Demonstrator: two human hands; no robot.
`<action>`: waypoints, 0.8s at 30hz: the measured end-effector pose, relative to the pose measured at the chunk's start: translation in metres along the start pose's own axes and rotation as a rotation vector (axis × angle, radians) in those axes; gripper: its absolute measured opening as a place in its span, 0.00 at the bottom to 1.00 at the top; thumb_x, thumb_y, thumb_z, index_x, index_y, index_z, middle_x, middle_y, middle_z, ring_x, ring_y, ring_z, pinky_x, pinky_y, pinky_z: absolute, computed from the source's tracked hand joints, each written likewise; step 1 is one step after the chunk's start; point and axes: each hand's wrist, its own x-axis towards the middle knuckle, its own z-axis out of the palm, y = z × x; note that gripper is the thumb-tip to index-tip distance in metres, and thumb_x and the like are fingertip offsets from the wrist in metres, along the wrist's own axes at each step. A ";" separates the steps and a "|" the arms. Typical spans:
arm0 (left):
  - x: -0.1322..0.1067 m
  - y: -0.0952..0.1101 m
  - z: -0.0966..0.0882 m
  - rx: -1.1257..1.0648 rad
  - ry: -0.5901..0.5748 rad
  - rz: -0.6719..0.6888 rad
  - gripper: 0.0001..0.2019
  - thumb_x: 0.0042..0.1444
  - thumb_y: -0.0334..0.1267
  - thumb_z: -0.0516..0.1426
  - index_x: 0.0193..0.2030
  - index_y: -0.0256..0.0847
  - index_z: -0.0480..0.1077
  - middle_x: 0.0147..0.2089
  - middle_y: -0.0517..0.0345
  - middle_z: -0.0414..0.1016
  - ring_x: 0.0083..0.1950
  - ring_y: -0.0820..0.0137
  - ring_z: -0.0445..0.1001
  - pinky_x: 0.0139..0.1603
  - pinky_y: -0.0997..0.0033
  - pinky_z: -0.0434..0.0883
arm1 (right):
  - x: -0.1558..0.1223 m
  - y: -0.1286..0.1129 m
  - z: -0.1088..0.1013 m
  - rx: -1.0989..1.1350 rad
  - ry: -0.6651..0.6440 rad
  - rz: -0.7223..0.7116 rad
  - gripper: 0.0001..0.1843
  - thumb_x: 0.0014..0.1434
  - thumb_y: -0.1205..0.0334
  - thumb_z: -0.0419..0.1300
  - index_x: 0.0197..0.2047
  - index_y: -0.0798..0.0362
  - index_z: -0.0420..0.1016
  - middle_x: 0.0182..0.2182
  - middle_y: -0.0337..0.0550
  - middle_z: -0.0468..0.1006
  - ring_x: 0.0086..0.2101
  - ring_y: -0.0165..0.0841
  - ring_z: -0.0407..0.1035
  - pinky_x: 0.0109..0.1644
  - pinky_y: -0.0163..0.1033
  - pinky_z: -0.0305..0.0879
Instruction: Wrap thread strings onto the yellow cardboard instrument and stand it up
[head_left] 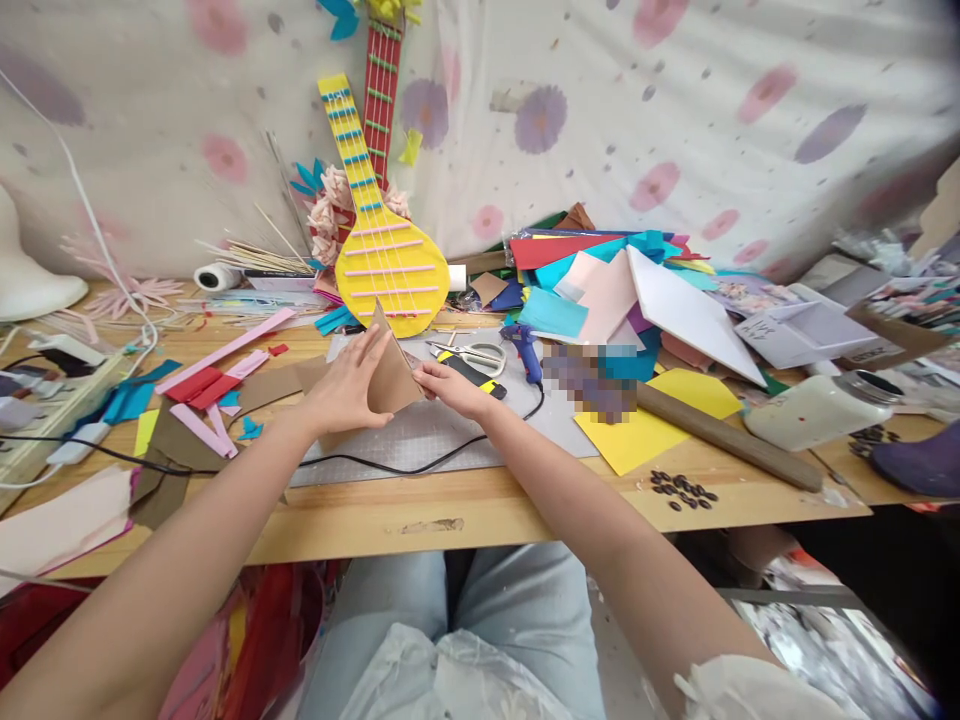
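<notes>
A brown piece of cardboard (399, 385) is held up at a tilt above the grey cutting mat (457, 440). My left hand (346, 378) grips it from the left, with the thumb on its near face and the fingers along its upper edge. At its right edge, my right hand (452, 388) is closed in a pinch. A small thin thing may be between those fingertips, but I cannot make it out. Just beyond my right hand lie scissors (487, 357) and a yellow-and-black tool (469, 372). A blue glue gun (523, 350) rests to their right.
A yellow paper lute (394, 265) leans at the back. The glue gun's black cord (420, 470) crosses the mat. Paper scraps (217, 390) lie left. To the right are yellow paper (637, 440), a brown tube (731, 435), dark beads (682, 490) and a white jar (817, 410).
</notes>
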 end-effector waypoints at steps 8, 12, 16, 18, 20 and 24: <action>0.003 -0.001 0.004 0.001 -0.023 0.022 0.59 0.38 0.51 0.64 0.69 0.42 0.29 0.72 0.43 0.30 0.71 0.50 0.36 0.67 0.48 0.47 | -0.003 -0.004 -0.009 0.038 -0.118 0.090 0.18 0.54 0.48 0.55 0.25 0.52 0.57 0.19 0.29 0.56 0.22 0.23 0.50 0.29 0.32 0.49; 0.003 -0.006 0.004 -0.031 -0.026 0.002 0.59 0.38 0.49 0.64 0.69 0.43 0.30 0.72 0.44 0.30 0.71 0.51 0.36 0.67 0.49 0.47 | -0.001 -0.011 -0.027 -0.303 -0.081 0.119 0.14 0.59 0.53 0.50 0.27 0.53 0.60 0.21 0.34 0.63 0.24 0.25 0.57 0.32 0.32 0.54; -0.001 -0.014 0.006 -0.071 0.016 -0.101 0.61 0.37 0.50 0.65 0.69 0.41 0.28 0.72 0.42 0.28 0.71 0.50 0.33 0.68 0.47 0.45 | 0.005 -0.011 -0.063 -1.034 0.294 0.269 0.12 0.59 0.68 0.48 0.43 0.54 0.68 0.42 0.48 0.74 0.41 0.34 0.66 0.43 0.36 0.60; -0.003 -0.014 0.009 -0.103 0.054 -0.144 0.61 0.37 0.50 0.65 0.69 0.41 0.27 0.72 0.42 0.28 0.71 0.50 0.33 0.68 0.47 0.45 | 0.008 -0.007 -0.077 -1.320 0.253 0.402 0.17 0.57 0.71 0.49 0.50 0.57 0.68 0.49 0.54 0.71 0.48 0.38 0.65 0.48 0.38 0.60; -0.003 -0.012 0.012 -0.141 0.097 -0.180 0.62 0.37 0.49 0.65 0.69 0.42 0.26 0.72 0.41 0.28 0.71 0.51 0.33 0.68 0.46 0.46 | 0.011 -0.005 -0.084 -1.408 0.176 0.484 0.17 0.56 0.71 0.52 0.48 0.60 0.71 0.48 0.59 0.71 0.49 0.41 0.66 0.49 0.39 0.61; 0.001 -0.004 0.020 -0.211 0.195 -0.272 0.63 0.36 0.48 0.66 0.69 0.41 0.25 0.72 0.40 0.30 0.71 0.52 0.34 0.68 0.47 0.45 | 0.013 -0.011 -0.082 -1.438 0.127 0.523 0.15 0.55 0.70 0.54 0.45 0.62 0.73 0.47 0.62 0.72 0.48 0.42 0.67 0.49 0.39 0.62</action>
